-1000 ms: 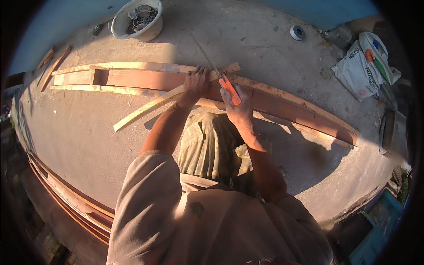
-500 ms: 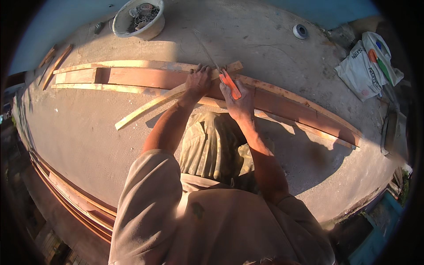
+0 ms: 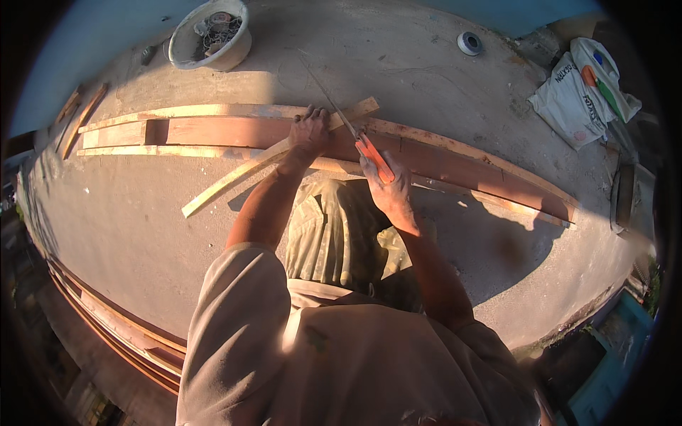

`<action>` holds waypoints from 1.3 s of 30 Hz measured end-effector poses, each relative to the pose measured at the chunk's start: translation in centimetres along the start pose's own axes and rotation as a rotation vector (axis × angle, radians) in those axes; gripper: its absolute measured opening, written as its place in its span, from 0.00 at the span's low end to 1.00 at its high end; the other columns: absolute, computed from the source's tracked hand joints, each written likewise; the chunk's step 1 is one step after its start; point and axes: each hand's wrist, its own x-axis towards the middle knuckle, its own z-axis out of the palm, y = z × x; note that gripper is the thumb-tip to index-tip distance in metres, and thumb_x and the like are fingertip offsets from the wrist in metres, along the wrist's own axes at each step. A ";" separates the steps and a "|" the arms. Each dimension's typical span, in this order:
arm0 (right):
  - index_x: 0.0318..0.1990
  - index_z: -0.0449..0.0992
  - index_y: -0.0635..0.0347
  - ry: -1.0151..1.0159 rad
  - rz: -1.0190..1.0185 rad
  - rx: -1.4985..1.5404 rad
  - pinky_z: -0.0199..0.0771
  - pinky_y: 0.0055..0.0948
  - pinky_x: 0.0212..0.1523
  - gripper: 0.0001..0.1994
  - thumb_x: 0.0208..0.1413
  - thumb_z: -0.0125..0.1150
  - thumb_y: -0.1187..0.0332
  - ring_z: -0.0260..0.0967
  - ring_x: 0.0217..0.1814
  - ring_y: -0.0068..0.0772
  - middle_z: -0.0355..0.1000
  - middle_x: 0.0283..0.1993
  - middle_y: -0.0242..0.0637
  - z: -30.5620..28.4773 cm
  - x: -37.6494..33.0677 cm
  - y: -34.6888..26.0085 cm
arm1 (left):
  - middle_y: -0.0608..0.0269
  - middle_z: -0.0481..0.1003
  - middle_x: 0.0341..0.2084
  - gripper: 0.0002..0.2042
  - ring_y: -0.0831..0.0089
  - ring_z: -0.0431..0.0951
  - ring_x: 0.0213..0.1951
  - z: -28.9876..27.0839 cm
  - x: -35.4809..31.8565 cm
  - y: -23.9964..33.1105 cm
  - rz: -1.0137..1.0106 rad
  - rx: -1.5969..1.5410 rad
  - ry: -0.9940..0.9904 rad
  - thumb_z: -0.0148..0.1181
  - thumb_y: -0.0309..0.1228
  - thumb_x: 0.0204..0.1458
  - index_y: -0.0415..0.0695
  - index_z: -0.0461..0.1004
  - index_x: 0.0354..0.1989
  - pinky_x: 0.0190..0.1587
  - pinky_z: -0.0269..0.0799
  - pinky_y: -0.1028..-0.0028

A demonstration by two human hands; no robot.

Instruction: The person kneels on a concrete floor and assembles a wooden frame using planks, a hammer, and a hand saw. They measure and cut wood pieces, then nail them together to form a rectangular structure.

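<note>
Orange-handled handsaw [image 3: 374,157] is gripped in my right hand [image 3: 389,190], fingers wrapped round its handle, blade running up across the thin wooden strip [image 3: 241,174]. My left hand [image 3: 310,133] presses that strip onto the long board frame [image 3: 234,131], fingers curled over it. The blade could skid toward those fingers. Its teeth are hard to see; a white tub [image 3: 211,44] stands by the concrete floor's far edge.

I can't make out the bowl's [image 3: 211,35] contents, and my right hand [image 3: 387,188] hides most of the saw's orange handle [image 3: 374,157].
</note>
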 end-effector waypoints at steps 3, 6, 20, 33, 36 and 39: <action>0.39 0.72 0.65 -0.053 0.044 -0.052 0.72 0.39 0.35 0.13 0.57 0.61 0.62 0.71 0.32 0.53 0.71 0.33 0.51 -2.1 -5.0 -2.2 | 0.55 0.73 0.50 0.22 0.55 0.66 0.60 0.2 -0.9 0.3 -0.021 -0.072 -0.005 0.63 0.39 0.45 0.44 0.69 0.48 0.55 0.66 0.57; 0.55 0.70 0.65 -0.098 0.139 0.026 0.74 0.32 0.44 0.18 0.58 0.55 0.71 0.75 0.47 0.41 0.73 0.49 0.47 -8.4 -14.7 -1.0 | 0.57 0.72 0.51 0.20 0.58 0.64 0.62 0.2 -1.0 -0.7 -0.047 -0.040 -0.020 0.62 0.38 0.46 0.44 0.69 0.46 0.57 0.64 0.56; 0.46 0.73 0.67 -0.064 0.066 -0.035 0.71 0.32 0.35 0.14 0.58 0.58 0.65 0.72 0.32 0.39 0.73 0.35 0.44 -6.1 -11.3 -0.3 | 0.56 0.71 0.53 0.20 0.58 0.62 0.64 0.1 -0.8 -0.8 -0.058 -0.060 -0.034 0.59 0.38 0.48 0.44 0.69 0.49 0.58 0.62 0.53; 0.44 0.73 0.63 0.032 0.100 -0.009 0.73 0.34 0.37 0.11 0.57 0.58 0.66 0.73 0.32 0.42 0.74 0.34 0.45 -2.8 -9.0 2.0 | 0.58 0.71 0.53 0.19 0.59 0.62 0.63 -1.2 -0.5 -0.2 -0.073 -0.052 -0.106 0.58 0.35 0.48 0.45 0.69 0.49 0.58 0.62 0.54; 0.55 0.70 0.63 -0.084 0.099 -0.005 0.73 0.31 0.39 0.19 0.57 0.57 0.69 0.75 0.37 0.42 0.73 0.40 0.47 -7.6 -14.8 1.0 | 0.57 0.71 0.52 0.20 0.60 0.62 0.63 1.0 -0.8 -0.7 -0.034 -0.014 0.036 0.58 0.35 0.47 0.44 0.69 0.49 0.58 0.62 0.55; 0.41 0.72 0.64 -0.129 0.221 -0.012 0.70 0.35 0.30 0.10 0.57 0.58 0.67 0.74 0.32 0.44 0.72 0.34 0.49 -3.3 -9.2 1.7 | 0.57 0.71 0.52 0.21 0.60 0.62 0.63 1.5 -0.7 -0.4 -0.024 -0.032 -0.025 0.59 0.36 0.46 0.44 0.68 0.50 0.58 0.62 0.55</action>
